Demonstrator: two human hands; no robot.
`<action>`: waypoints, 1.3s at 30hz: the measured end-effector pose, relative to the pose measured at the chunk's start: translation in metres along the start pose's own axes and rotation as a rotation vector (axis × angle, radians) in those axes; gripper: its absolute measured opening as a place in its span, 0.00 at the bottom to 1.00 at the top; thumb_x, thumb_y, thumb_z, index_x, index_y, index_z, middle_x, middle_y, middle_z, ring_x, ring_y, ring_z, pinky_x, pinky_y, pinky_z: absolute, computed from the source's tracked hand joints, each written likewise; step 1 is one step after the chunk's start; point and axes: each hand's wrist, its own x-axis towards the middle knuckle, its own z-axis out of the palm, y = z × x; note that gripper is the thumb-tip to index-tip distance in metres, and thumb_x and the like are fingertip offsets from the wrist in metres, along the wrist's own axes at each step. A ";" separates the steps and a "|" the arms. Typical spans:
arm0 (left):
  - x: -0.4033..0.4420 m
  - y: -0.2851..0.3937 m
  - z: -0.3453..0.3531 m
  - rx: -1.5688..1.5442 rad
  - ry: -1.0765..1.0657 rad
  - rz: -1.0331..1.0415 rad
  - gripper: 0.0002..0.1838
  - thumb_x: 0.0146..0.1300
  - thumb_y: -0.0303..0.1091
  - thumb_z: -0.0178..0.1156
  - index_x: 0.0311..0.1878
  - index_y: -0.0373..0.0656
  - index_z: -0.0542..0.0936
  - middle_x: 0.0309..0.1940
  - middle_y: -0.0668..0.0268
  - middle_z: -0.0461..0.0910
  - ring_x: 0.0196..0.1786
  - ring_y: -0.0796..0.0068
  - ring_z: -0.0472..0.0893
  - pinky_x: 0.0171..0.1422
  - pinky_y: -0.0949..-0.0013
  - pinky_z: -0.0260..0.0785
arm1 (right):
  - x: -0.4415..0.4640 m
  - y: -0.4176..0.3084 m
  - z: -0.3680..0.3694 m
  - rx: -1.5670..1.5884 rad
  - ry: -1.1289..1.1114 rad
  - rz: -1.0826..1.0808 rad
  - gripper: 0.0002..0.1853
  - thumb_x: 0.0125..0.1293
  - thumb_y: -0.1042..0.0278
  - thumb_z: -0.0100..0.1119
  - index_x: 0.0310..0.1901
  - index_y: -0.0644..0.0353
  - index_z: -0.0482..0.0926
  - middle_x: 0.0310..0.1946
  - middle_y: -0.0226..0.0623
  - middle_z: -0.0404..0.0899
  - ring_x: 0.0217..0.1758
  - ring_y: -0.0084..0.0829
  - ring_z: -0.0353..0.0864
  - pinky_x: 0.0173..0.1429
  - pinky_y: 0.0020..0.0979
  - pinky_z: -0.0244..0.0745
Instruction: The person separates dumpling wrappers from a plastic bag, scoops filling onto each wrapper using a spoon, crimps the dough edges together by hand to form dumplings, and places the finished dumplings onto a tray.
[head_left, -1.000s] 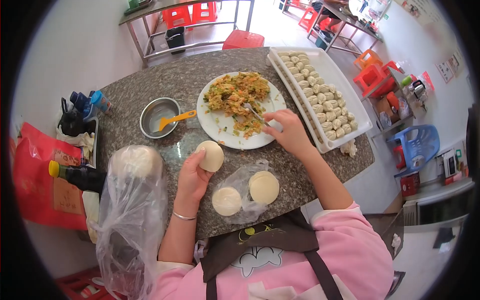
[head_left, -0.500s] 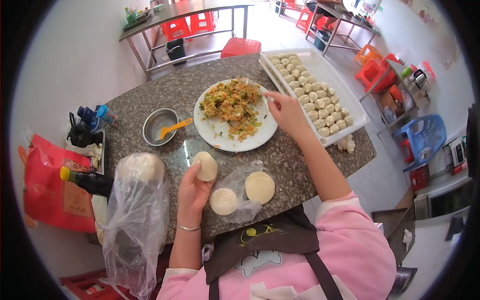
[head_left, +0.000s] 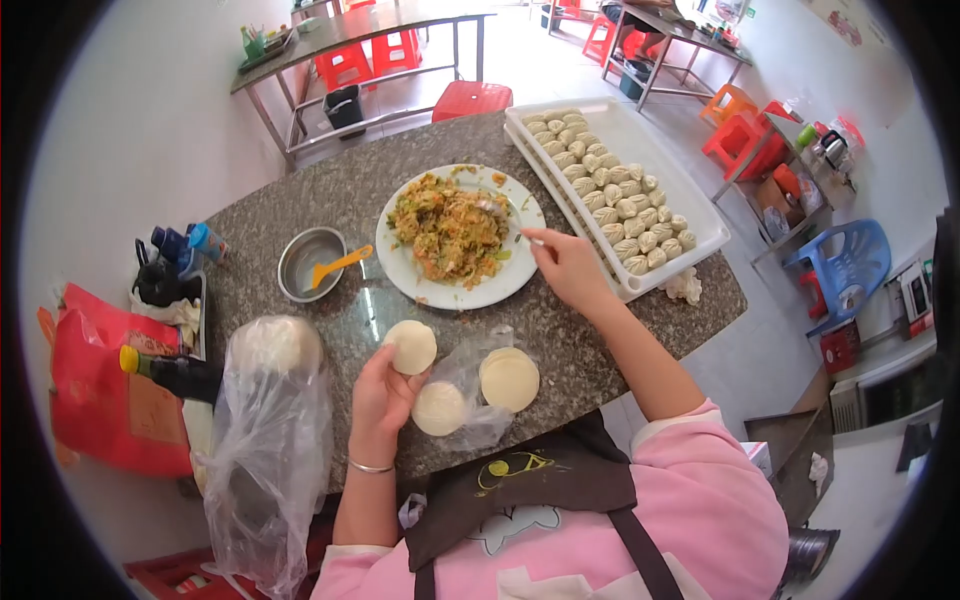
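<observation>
My left hand pinches a round dough wrapper by its edge, holding it above the counter. In my right hand is a spoon, whose bowl rests in the chopped orange-and-green filling. That filling is heaped on a large white plate. Close by my left hand, a stack of wrappers and another pale round wrapper lie on a clear plastic bag. Rows of pleated dumplings fill much of a white tray beyond my right hand.
Left of the plate stands a metal bowl with an orange-handled spatula. A plastic bag of dough and a dark bottle sit at the left edge. Crumpled tissue lies by the tray.
My right hand has lowered toward the near side, and the spoon bowl has gone down into the filling from the plate's far edge. My left hand keeps its wrapper; the view has shifted slightly.
</observation>
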 end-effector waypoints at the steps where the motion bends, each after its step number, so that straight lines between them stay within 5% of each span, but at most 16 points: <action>1: 0.000 0.000 0.000 -0.012 0.014 0.001 0.16 0.69 0.31 0.47 0.56 0.33 0.70 0.53 0.54 0.77 0.55 0.60 0.79 0.57 0.58 0.75 | -0.003 -0.004 -0.003 0.000 -0.019 0.001 0.14 0.63 0.72 0.53 0.49 0.60 0.81 0.19 0.46 0.76 0.19 0.36 0.74 0.28 0.36 0.68; 3: 0.001 0.002 0.000 0.000 -0.009 -0.002 0.17 0.69 0.31 0.47 0.56 0.32 0.70 0.54 0.53 0.76 0.56 0.60 0.78 0.61 0.57 0.72 | -0.011 -0.013 -0.006 0.179 0.025 0.075 0.14 0.64 0.73 0.54 0.50 0.61 0.81 0.16 0.34 0.69 0.18 0.21 0.64 0.25 0.27 0.62; 7: 0.005 0.001 0.003 -0.050 -0.013 -0.016 0.18 0.70 0.32 0.47 0.58 0.30 0.68 0.56 0.52 0.74 0.60 0.58 0.74 0.65 0.56 0.68 | -0.040 -0.008 0.016 0.083 -0.172 -0.182 0.14 0.65 0.74 0.54 0.51 0.62 0.80 0.18 0.29 0.70 0.23 0.14 0.65 0.29 0.22 0.64; 11: 0.007 0.003 0.015 -0.069 -0.058 -0.073 0.19 0.70 0.34 0.47 0.58 0.30 0.67 0.58 0.51 0.72 0.62 0.57 0.72 0.67 0.55 0.65 | -0.045 -0.018 0.009 0.154 -0.153 0.015 0.13 0.62 0.75 0.55 0.48 0.62 0.81 0.23 0.46 0.78 0.21 0.29 0.75 0.30 0.29 0.70; 12: 0.010 0.002 0.017 -0.073 -0.060 -0.090 0.21 0.71 0.36 0.46 0.60 0.30 0.65 0.59 0.50 0.71 0.63 0.55 0.71 0.69 0.52 0.62 | -0.045 -0.017 0.011 0.155 -0.161 0.024 0.13 0.62 0.75 0.55 0.48 0.62 0.81 0.23 0.46 0.78 0.21 0.29 0.75 0.30 0.29 0.70; 14: 0.012 -0.001 0.023 -0.078 -0.057 -0.111 0.23 0.71 0.37 0.46 0.62 0.30 0.63 0.60 0.49 0.69 0.64 0.52 0.69 0.71 0.50 0.59 | -0.044 -0.017 0.015 0.125 -0.294 0.083 0.15 0.65 0.75 0.54 0.52 0.62 0.79 0.19 0.29 0.72 0.22 0.15 0.63 0.27 0.23 0.63; 19: 0.016 -0.008 0.045 -0.094 -0.081 -0.104 0.26 0.72 0.42 0.45 0.64 0.32 0.60 0.62 0.50 0.66 0.67 0.52 0.66 0.73 0.49 0.53 | -0.051 -0.020 0.017 0.196 -0.256 0.130 0.15 0.65 0.75 0.53 0.53 0.62 0.79 0.19 0.31 0.72 0.22 0.15 0.63 0.27 0.23 0.62; 21: 0.019 -0.012 0.049 -0.122 -0.097 -0.099 0.26 0.72 0.42 0.45 0.65 0.32 0.59 0.63 0.50 0.65 0.67 0.52 0.65 0.74 0.49 0.53 | -0.058 -0.022 0.020 0.181 -0.270 0.125 0.14 0.63 0.75 0.55 0.50 0.62 0.80 0.26 0.47 0.80 0.24 0.33 0.78 0.32 0.32 0.72; 25: 0.021 -0.007 0.060 -0.188 -0.067 -0.043 0.27 0.73 0.41 0.44 0.66 0.32 0.57 0.64 0.50 0.64 0.68 0.51 0.63 0.74 0.50 0.52 | -0.085 -0.031 0.018 0.115 -0.303 -0.107 0.15 0.62 0.76 0.56 0.51 0.61 0.79 0.31 0.48 0.80 0.30 0.41 0.80 0.37 0.33 0.74; 29: 0.021 -0.007 0.052 -0.206 -0.045 -0.026 0.25 0.72 0.40 0.45 0.65 0.34 0.58 0.64 0.53 0.64 0.67 0.56 0.64 0.73 0.51 0.54 | -0.080 -0.042 0.005 0.142 -0.338 -0.064 0.15 0.62 0.76 0.55 0.51 0.62 0.79 0.31 0.48 0.80 0.30 0.39 0.81 0.36 0.32 0.74; 34: 0.020 -0.008 0.051 -0.136 -0.058 -0.006 0.26 0.73 0.40 0.43 0.66 0.32 0.56 0.64 0.47 0.63 0.67 0.50 0.65 0.72 0.50 0.58 | -0.058 -0.036 0.024 0.204 -0.378 0.089 0.14 0.63 0.77 0.53 0.49 0.62 0.80 0.28 0.49 0.81 0.27 0.37 0.81 0.36 0.31 0.74; 39: 0.021 -0.005 0.045 -0.195 -0.087 0.001 0.25 0.73 0.39 0.44 0.65 0.33 0.57 0.63 0.50 0.64 0.67 0.54 0.65 0.73 0.51 0.57 | -0.048 -0.038 0.025 0.119 -0.290 0.031 0.14 0.62 0.76 0.55 0.50 0.60 0.80 0.31 0.52 0.80 0.33 0.44 0.82 0.38 0.36 0.75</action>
